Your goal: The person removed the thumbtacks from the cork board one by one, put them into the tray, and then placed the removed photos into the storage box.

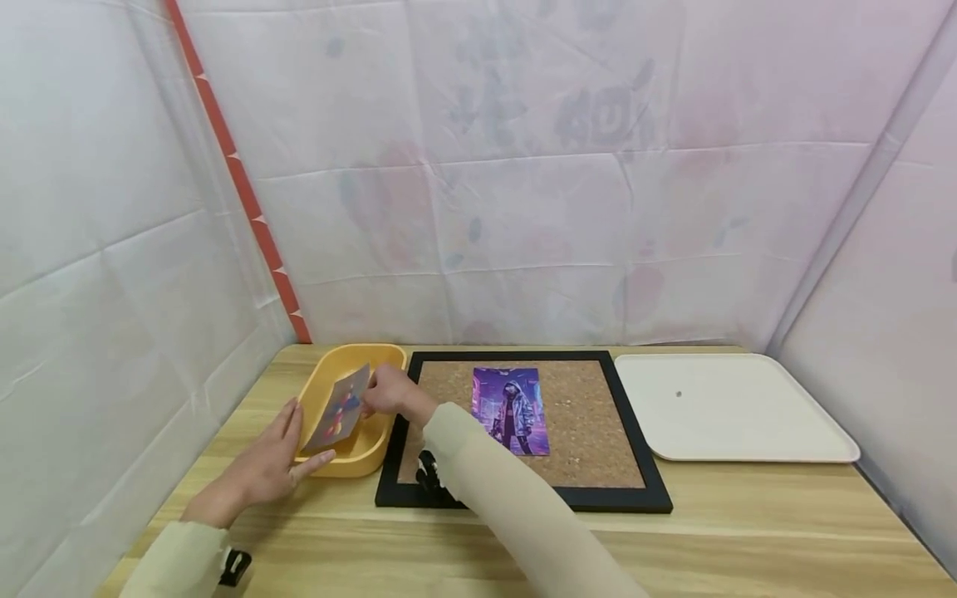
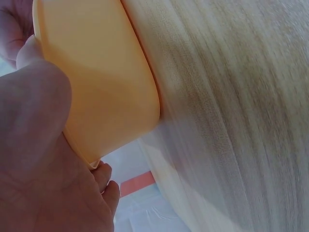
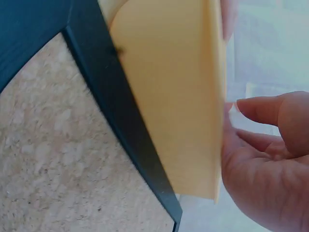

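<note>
A yellow plastic bin (image 1: 351,469) stands at the left of the table. My left hand (image 1: 262,469) rests across its near-left corner, thumb stretched along the front rim and fingers at the left side. Inside the bin a grey picture card (image 1: 340,411) with colourful shapes leans tilted up. My right hand (image 1: 392,390) reaches over the bin's right side and pinches the card's right edge. In the right wrist view the bin wall (image 3: 178,96) hides the card, and the right thumb and fingers (image 3: 260,108) come together just beyond the rim.
A black-framed cork board (image 1: 598,423) lies right of the bin, under my right forearm. A purple picture (image 1: 516,407) of a hooded figure lies on it. Further right is a white tray (image 1: 733,415) bearing a small dark speck (image 1: 678,394). White sheeting (image 1: 523,208) encloses the table.
</note>
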Available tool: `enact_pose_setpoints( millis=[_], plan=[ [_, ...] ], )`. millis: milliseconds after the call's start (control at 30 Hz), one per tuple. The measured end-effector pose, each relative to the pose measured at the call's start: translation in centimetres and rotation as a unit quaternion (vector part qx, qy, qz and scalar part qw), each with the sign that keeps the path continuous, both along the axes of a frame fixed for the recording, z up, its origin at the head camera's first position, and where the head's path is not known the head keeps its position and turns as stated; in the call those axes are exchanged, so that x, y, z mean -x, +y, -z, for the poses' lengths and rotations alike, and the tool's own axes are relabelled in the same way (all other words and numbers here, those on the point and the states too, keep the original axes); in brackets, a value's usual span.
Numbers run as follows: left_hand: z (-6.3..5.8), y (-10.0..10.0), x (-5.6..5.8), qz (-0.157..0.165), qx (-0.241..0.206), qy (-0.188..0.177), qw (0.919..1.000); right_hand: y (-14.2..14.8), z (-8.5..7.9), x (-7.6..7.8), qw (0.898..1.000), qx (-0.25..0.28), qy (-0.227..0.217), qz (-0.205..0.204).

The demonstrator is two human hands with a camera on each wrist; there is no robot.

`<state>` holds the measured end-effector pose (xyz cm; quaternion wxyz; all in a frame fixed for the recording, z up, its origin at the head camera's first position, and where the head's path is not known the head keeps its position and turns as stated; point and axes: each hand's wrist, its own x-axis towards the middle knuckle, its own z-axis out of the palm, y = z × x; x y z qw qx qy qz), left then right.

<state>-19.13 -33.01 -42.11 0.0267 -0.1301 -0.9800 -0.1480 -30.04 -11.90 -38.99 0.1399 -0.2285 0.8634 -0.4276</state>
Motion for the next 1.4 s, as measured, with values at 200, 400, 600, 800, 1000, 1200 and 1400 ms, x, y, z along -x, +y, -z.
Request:
enact_pose_setpoints(
  millis=[200,400,600,800,1000,1200,1400],
  plan=[
    [0.0,0.3,0.5,0.005,0.003,0.002,1.0000,0.8,-1.1,-0.2,0.998,-0.019,-0.019,-0.051],
    [0.2,0.1,0.6,0.011,-0.001,0.007,0.9999,1.7,-1.9,-1.2,0.993,-0.079,0.013,-0.084],
    [0.4,-0.3,0.5,0.011,-0.012,0.017,0.9997,2.8,-2.2,-2.6,0.985,-0.100,0.095,-0.107],
    [0.3,-0.5,0.4,0.016,0.001,0.015,0.9998,4.0,-1.8,-3.8,0.981,-0.108,0.120,-0.105],
    [0.3,-0.9,0.1,0.014,-0.011,0.004,0.9998,5.0,-1.5,-4.6,0.979,-0.107,0.123,-0.125],
    [0.0,-1.0,0.2,0.011,-0.024,-0.015,0.9995,6.4,-1.1,-4.7,0.975,-0.098,0.143,-0.137],
    [0.0,-0.6,0.8,0.014,-0.020,-0.009,0.9997,9.1,-0.9,-4.8,0.979,-0.115,0.130,-0.107]
  ],
)
